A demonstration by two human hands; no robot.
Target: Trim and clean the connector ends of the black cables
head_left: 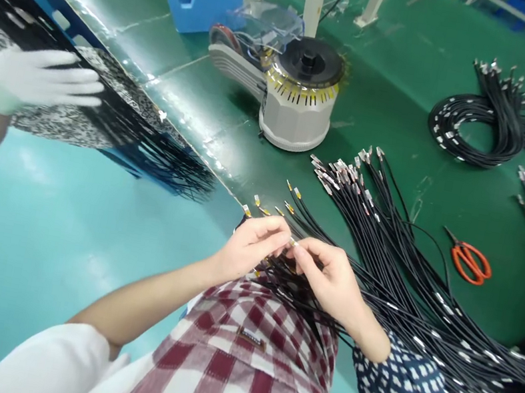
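Observation:
My left hand point(257, 244) and my right hand point(327, 276) meet above my lap at the table's edge. Both have thumb and fingers pinched on a small cable end point(293, 242), whose tip shows pale between them. Loose black cables with yellow-tagged ends point(289, 207) lie just past my fingers and under them. To the right, a thick bundle of black cables point(376, 244) with silvery connectors stretches over the table toward the lower right. My palms and the rest of the held cable are hidden.
A round tape dispenser point(299, 105) stands on the green table point(383, 116), beside a blue tape holder point(208, 1). Orange-handled scissors point(470, 260) and a coiled cable bundle point(478, 126) lie to the right. At left, a co-worker's gloved hand point(33, 81) rests on black cables.

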